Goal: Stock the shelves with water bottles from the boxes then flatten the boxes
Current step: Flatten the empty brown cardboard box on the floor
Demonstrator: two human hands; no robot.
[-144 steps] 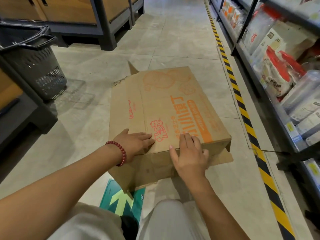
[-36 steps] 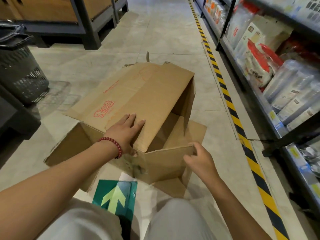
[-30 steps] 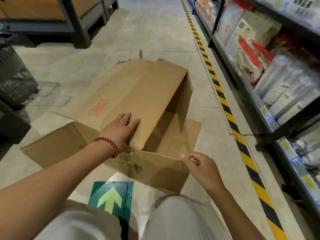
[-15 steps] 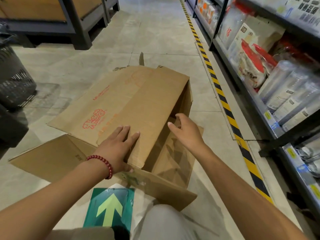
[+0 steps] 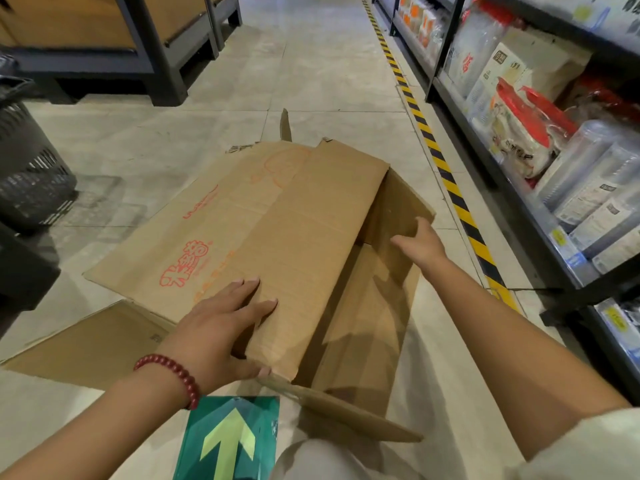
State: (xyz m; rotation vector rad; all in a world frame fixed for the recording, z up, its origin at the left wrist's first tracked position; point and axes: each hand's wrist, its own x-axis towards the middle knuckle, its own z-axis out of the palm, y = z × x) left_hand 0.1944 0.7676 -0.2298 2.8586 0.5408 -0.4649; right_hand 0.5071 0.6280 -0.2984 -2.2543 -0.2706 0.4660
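A brown cardboard box (image 5: 294, 216) with red and orange print lies on the tiled floor, opened up and partly collapsed, its flaps spread out. My left hand (image 5: 221, 323), with a red bead bracelet at the wrist, presses flat on the near edge of the top panel, thumb tucked under the edge. My right hand (image 5: 420, 242) reaches into the open right end and holds the edge of the right side flap (image 5: 401, 209). No water bottles are in view inside the box.
A dark shelf unit (image 5: 540, 216) with packaged goods runs along the right, behind a yellow-black floor stripe (image 5: 450, 188). A dark shopping basket (image 5: 24, 168) stands at the left. A green arrow sticker (image 5: 228, 441) lies near my knees. Wooden display units (image 5: 114, 36) stand at the back left.
My right hand has moved further right and forward, from the box's opening to the right side flap. The box has swung open wider and lies lower. My left hand stays on the top panel.
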